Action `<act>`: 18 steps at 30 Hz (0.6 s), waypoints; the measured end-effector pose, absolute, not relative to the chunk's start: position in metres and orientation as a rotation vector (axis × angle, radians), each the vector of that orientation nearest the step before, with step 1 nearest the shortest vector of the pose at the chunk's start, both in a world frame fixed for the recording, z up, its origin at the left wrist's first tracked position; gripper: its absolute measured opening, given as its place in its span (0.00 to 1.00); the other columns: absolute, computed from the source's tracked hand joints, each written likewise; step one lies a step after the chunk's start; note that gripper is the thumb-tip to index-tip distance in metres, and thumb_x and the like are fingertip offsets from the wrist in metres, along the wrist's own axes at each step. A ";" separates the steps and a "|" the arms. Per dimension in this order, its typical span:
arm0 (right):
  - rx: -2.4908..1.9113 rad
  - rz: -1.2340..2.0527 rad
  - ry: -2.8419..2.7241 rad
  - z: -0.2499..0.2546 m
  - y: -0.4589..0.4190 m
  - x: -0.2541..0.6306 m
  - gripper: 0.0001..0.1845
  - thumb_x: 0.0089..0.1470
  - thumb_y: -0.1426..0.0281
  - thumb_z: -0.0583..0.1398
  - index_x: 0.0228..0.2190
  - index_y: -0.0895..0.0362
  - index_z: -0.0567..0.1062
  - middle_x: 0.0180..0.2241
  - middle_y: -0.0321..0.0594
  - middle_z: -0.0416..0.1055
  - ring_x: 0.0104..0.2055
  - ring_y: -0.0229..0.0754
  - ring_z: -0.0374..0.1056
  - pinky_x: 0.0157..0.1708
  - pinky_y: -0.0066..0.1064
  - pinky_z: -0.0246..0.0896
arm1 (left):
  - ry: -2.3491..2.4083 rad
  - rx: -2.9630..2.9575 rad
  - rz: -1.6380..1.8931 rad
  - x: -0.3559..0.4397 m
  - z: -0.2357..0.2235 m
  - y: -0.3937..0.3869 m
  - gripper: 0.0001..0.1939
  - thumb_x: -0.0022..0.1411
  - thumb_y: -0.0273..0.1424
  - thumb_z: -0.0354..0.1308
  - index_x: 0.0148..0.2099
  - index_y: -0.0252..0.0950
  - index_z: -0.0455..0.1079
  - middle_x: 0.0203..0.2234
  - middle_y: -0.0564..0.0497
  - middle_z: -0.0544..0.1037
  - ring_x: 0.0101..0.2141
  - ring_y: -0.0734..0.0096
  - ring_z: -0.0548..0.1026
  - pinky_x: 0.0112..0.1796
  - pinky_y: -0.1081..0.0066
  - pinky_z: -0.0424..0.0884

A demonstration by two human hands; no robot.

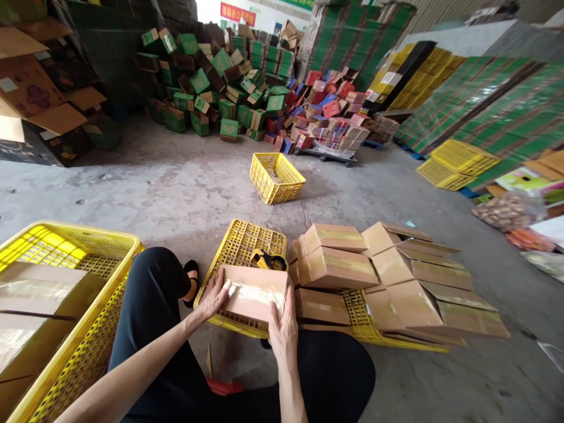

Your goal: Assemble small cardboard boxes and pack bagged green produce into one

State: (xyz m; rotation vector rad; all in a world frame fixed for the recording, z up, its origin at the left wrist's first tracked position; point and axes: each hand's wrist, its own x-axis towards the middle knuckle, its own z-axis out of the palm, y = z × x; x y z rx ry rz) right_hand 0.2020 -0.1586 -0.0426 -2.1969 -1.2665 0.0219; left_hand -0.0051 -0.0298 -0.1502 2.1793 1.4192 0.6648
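Left hand [212,298] at nine o'clock and right hand [283,326] at four clasp a taped brown box [255,288] between them, thumbs on top, fingers wrapping its ends, above a yellow crate [249,235]. A tape dispenser [263,258] sits at one, just past the box's far edge. Far off at twelve, a red banner [238,13] bears yellow characters, too blurred to read. Stacked cartons [346,267] crowd three o'clock; concrete floor [198,182] spreads from eleven to twelve.

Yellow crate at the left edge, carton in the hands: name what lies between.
In the head view, between the yellow crate and the carton: the bent left leg, a sandalled foot, the left forearm, the left hand and another crate's edge.
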 end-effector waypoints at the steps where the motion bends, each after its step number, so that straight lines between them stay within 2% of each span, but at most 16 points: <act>1: -2.167 -0.018 -1.323 -0.028 -0.155 0.199 0.40 0.70 0.49 0.44 0.73 0.60 0.50 0.70 0.54 0.59 0.70 0.55 0.59 0.64 0.46 0.60 | 1.388 2.169 0.652 -0.002 -0.151 -0.039 0.33 0.79 0.42 0.37 0.79 0.41 0.37 0.66 0.40 0.70 0.63 0.57 0.73 0.56 0.59 0.74; 3: -2.126 -0.089 -1.454 -0.004 -0.147 0.195 0.36 0.72 0.54 0.44 0.73 0.57 0.49 0.72 0.50 0.57 0.73 0.55 0.54 0.68 0.50 0.54 | 1.337 2.158 0.622 0.006 -0.150 -0.054 0.32 0.80 0.41 0.37 0.79 0.41 0.37 0.66 0.41 0.70 0.63 0.58 0.72 0.57 0.60 0.74; 6: -2.089 -0.164 -1.608 0.012 -0.138 0.188 0.33 0.73 0.61 0.44 0.74 0.53 0.47 0.71 0.46 0.59 0.73 0.53 0.54 0.69 0.50 0.53 | 1.315 2.128 0.593 0.012 -0.130 -0.066 0.31 0.80 0.40 0.33 0.79 0.43 0.34 0.69 0.43 0.66 0.66 0.60 0.67 0.58 0.59 0.74; 9: -2.057 -0.226 -1.701 0.011 -0.134 0.171 0.32 0.73 0.66 0.45 0.74 0.52 0.46 0.70 0.44 0.60 0.73 0.52 0.55 0.68 0.48 0.53 | 1.208 2.180 0.726 0.010 -0.084 -0.068 0.34 0.79 0.46 0.33 0.79 0.44 0.30 0.76 0.46 0.48 0.73 0.57 0.52 0.65 0.55 0.66; 11: -2.016 -0.250 -1.759 0.009 -0.134 0.152 0.32 0.73 0.67 0.44 0.74 0.53 0.45 0.70 0.46 0.61 0.72 0.53 0.56 0.67 0.48 0.54 | 0.933 2.250 0.754 0.006 -0.051 -0.070 0.37 0.77 0.51 0.30 0.79 0.43 0.29 0.77 0.48 0.42 0.74 0.54 0.45 0.69 0.52 0.58; 14: -1.943 -0.210 -1.847 0.010 -0.139 0.125 0.33 0.73 0.68 0.43 0.74 0.56 0.41 0.69 0.48 0.62 0.72 0.52 0.57 0.66 0.47 0.57 | 0.785 2.172 0.848 0.000 -0.019 -0.073 0.39 0.74 0.55 0.28 0.80 0.45 0.34 0.77 0.50 0.39 0.75 0.48 0.38 0.71 0.45 0.48; 18: -1.882 -0.148 -1.932 0.016 -0.147 0.117 0.33 0.73 0.67 0.45 0.74 0.54 0.42 0.70 0.47 0.60 0.72 0.51 0.57 0.66 0.46 0.57 | 0.655 2.000 0.914 -0.010 -0.014 -0.065 0.38 0.75 0.55 0.35 0.78 0.43 0.45 0.77 0.48 0.41 0.75 0.46 0.39 0.71 0.43 0.43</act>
